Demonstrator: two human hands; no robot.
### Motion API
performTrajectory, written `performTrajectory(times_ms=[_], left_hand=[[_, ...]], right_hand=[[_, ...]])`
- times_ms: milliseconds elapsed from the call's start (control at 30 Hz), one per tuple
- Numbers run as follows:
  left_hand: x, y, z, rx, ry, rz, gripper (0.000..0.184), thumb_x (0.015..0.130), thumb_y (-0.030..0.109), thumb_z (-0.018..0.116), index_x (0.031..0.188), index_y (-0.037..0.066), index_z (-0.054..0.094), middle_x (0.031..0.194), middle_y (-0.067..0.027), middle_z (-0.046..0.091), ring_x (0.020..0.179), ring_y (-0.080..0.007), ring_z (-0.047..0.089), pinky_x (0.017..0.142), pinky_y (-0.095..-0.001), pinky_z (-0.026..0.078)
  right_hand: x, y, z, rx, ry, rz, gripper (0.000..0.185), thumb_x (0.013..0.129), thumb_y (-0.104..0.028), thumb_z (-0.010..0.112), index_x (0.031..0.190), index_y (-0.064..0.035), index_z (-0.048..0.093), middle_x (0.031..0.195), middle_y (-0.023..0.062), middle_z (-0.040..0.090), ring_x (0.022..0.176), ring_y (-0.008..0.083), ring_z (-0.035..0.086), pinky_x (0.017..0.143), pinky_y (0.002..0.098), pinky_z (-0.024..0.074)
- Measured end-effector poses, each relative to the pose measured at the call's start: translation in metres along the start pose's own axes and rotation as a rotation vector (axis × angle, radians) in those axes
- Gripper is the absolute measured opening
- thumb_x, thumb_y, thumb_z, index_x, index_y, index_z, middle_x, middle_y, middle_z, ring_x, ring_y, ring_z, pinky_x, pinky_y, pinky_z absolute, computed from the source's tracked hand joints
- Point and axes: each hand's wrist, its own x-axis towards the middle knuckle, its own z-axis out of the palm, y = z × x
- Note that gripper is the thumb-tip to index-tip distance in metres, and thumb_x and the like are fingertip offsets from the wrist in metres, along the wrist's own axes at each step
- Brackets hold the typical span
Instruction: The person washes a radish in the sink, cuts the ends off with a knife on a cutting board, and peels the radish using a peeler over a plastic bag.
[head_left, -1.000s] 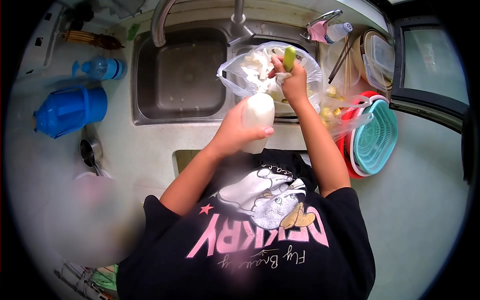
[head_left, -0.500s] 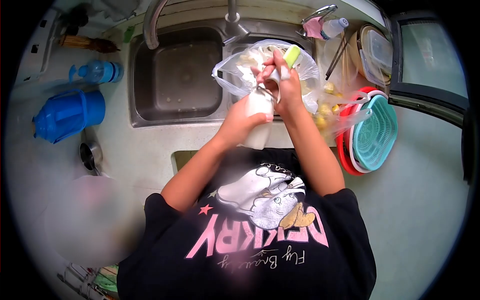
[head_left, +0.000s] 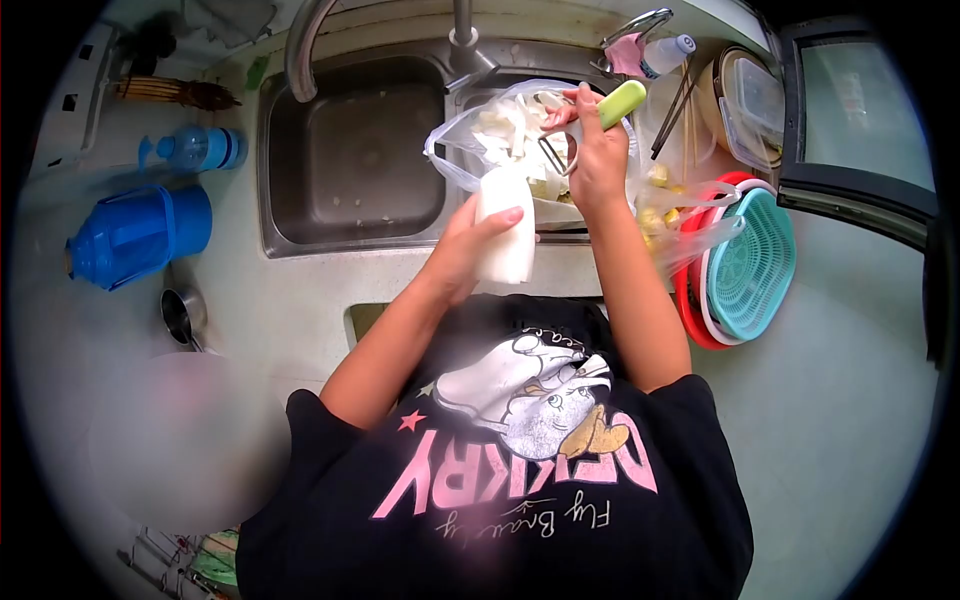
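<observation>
A thick white radish (head_left: 508, 230) is upright in my left hand (head_left: 462, 245), whose thumb lies across its front. My right hand (head_left: 600, 155) is closed on a peeler (head_left: 622, 104) with a light green handle; its metal blade sits just right of the radish top, apart from it. Beneath both hands a clear plastic bag (head_left: 455, 142) spreads over the right sink basin, holding white peelings (head_left: 520, 118).
A steel sink basin (head_left: 357, 150) with a faucet (head_left: 300, 50) is at left. Blue jug (head_left: 140, 232), blue bottle (head_left: 205, 147) and small pot (head_left: 180, 312) stand further left. At right are a bag of yellowish pieces (head_left: 655, 222), teal basket (head_left: 752, 265) and chopsticks (head_left: 672, 115).
My right hand first brought the peeler onto the radish top, then drew it away to the upper right. The radish has turned slightly in my left hand.
</observation>
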Motion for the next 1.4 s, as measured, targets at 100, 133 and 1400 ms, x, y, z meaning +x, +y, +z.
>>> performTrajectory(times_ms=[100,133,1400], left_hand=[[0.002,0.000,0.004,0.052,-0.004,-0.004,0.063,0.081,0.029,0.075,0.128,-0.001,0.046,0.105,-0.0134,0.063,0.090,-0.0216,0.067,0.079,-0.0379,0.057],[0.002,0.000,0.005,0.066,-0.010,0.006,0.062,0.081,0.028,0.076,0.127,-0.002,0.047,0.103,-0.0123,0.063,0.089,-0.0209,0.067,0.079,-0.0373,0.057],[-0.013,-0.003,-0.005,-0.096,-0.101,0.125,0.080,0.074,0.030,0.078,0.140,0.002,0.041,0.116,-0.0105,0.058,0.103,-0.0205,0.060,0.090,-0.0375,0.051]], right_hand=[[-0.002,-0.011,0.007,0.311,-0.027,0.180,0.036,0.100,-0.033,0.058,0.108,0.0019,0.054,0.074,0.0089,0.064,0.081,0.0206,0.068,0.093,0.0342,0.0494],[-0.004,-0.013,0.011,0.324,-0.092,0.197,0.037,0.100,-0.035,0.059,0.108,0.0013,0.053,0.074,0.0106,0.065,0.087,0.0229,0.069,0.099,0.0364,0.0487],[0.010,0.028,-0.027,-0.327,0.134,-0.209,0.033,0.103,-0.031,0.054,0.089,-0.0010,0.055,0.070,0.0047,0.059,0.074,0.0198,0.068,0.076,0.0323,0.0519]])
